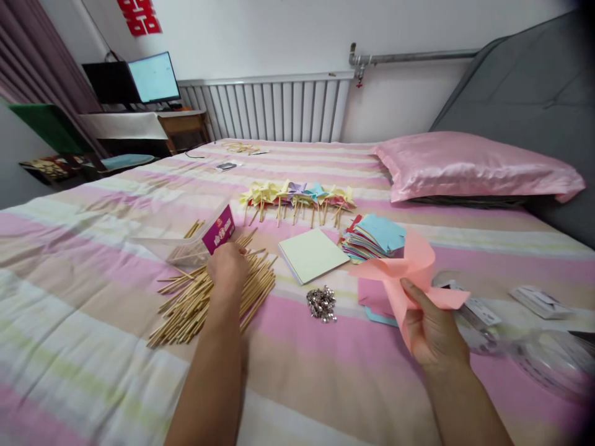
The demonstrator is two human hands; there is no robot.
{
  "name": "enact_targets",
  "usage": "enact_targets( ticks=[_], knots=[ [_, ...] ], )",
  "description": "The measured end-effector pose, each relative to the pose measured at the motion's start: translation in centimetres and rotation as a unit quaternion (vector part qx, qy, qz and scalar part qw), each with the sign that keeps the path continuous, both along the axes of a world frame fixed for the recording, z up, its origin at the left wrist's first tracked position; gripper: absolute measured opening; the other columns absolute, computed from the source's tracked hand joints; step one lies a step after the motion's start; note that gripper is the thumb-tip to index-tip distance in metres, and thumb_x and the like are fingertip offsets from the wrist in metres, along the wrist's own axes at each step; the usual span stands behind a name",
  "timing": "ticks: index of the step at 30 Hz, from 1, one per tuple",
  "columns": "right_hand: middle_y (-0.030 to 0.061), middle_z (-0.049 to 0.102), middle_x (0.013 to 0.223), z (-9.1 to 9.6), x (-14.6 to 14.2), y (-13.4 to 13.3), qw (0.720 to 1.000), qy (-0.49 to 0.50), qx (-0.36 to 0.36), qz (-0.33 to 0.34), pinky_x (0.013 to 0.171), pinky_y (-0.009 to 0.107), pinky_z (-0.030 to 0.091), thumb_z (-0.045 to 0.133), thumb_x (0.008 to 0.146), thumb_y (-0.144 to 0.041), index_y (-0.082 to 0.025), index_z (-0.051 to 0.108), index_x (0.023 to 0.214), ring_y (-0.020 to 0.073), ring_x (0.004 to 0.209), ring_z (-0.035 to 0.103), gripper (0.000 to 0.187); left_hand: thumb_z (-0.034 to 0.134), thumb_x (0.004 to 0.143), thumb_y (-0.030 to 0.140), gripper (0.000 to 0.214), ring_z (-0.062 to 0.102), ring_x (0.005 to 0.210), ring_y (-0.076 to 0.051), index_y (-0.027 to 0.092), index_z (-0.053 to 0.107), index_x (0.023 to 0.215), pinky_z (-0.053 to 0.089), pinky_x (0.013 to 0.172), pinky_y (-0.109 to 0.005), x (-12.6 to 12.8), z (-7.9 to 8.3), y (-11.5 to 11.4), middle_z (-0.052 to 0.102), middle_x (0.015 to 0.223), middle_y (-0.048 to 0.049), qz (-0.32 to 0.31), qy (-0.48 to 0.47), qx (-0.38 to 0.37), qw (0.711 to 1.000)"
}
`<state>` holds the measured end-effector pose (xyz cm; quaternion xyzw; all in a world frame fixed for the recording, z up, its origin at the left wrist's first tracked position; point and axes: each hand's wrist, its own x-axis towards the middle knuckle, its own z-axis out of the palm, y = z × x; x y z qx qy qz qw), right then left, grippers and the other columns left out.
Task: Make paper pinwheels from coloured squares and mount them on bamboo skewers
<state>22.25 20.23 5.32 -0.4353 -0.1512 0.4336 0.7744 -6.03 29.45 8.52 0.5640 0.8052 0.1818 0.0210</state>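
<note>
My right hand pinches a salmon-pink paper pinwheel near its centre, thumb in front. Its blades are folded in, and no stick shows on it. My left hand is closed over the far part of a loose pile of thin wooden sticks, beside the purple label of a clear plastic box. What its fingers hold is hidden. Between my hands lie a heap of small silvery metal pins and a pale square stack of paper. Cut colored paper pieces are piled just beyond the pinwheel.
Finished pinwheels on sticks lie in a row farther back on the striped bedspread. Clear plastic packaging and a small white box are at right. A pink pillow rests by the grey headboard.
</note>
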Motion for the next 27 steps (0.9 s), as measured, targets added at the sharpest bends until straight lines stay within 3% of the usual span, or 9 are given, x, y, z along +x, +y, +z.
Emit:
enact_targets(
  ticks=[6,14,17,22,24,27],
  knots=[
    [-0.0008,0.070,0.092,-0.2,0.2,-0.1,1.000,0.007,-0.011,-0.002,0.089,0.022,0.052,0.079,0.055,-0.013,-0.019,0.065,0.086,0.0145,0.098,0.064,0.035,0.061,0.070,0.020,0.025,0.061,0.088,-0.033,0.016,0.075,0.091,0.045,0.071,-0.039,-0.6,-2.0,1.7,0.071,0.091,-0.0172,0.018,0.004,-0.006,1.000],
    [-0.0006,0.070,0.092,0.0,-0.1,-0.3,1.000,0.016,-0.011,0.015,0.083,0.018,0.054,0.080,0.055,-0.014,-0.019,0.067,0.090,0.0135,0.095,0.065,0.037,0.058,0.074,0.024,0.023,0.059,0.090,-0.032,0.016,0.075,0.087,0.043,0.068,-0.036,-0.5,-3.1,2.2,0.069,0.095,-0.0190,0.042,0.021,0.006,0.999],
    [-0.0002,0.070,0.095,0.0,-0.1,-0.3,1.000,0.009,0.004,0.020,0.081,0.015,0.054,0.078,0.057,-0.012,-0.018,0.067,0.093,0.0122,0.094,0.065,0.038,0.057,0.076,0.025,0.024,0.058,0.090,-0.033,0.015,0.076,0.086,0.042,0.072,-0.038,-0.3,-2.6,1.7,0.069,0.092,-0.0183,0.036,0.031,0.042,0.998],
    [-0.0006,0.070,0.096,-0.1,0.1,-0.2,0.999,0.021,0.017,0.037,0.083,0.017,0.053,0.077,0.060,-0.014,-0.019,0.066,0.094,0.0116,0.093,0.064,0.036,0.051,0.082,0.031,0.028,0.054,0.101,-0.030,0.019,0.073,0.094,0.037,0.089,-0.040,1.3,-0.1,0.3,0.068,0.102,-0.0118,-0.002,0.022,0.136,0.990],
    [-0.0020,0.069,0.091,-0.1,0.2,-0.2,0.998,0.050,0.002,0.036,0.081,0.018,0.054,0.078,0.058,-0.015,-0.020,0.066,0.090,0.0112,0.088,0.064,0.035,0.054,0.081,0.031,0.024,0.060,0.092,-0.023,0.022,0.073,0.095,0.041,0.086,-0.033,2.6,0.8,-0.4,0.071,0.097,-0.0065,-0.049,-0.023,0.160,0.986],
    [-0.0034,0.066,0.078,-0.1,0.4,-0.2,0.994,0.084,-0.034,0.063,0.071,0.023,0.057,0.079,0.055,-0.020,-0.020,0.064,0.084,0.0119,0.071,0.063,0.033,0.062,0.075,0.031,0.022,0.064,0.075,-0.019,0.018,0.073,0.088,0.047,0.073,-0.029,5.3,1.6,-1.6,0.072,0.083,-0.0062,-0.171,-0.277,0.197,0.925]
  ],
)
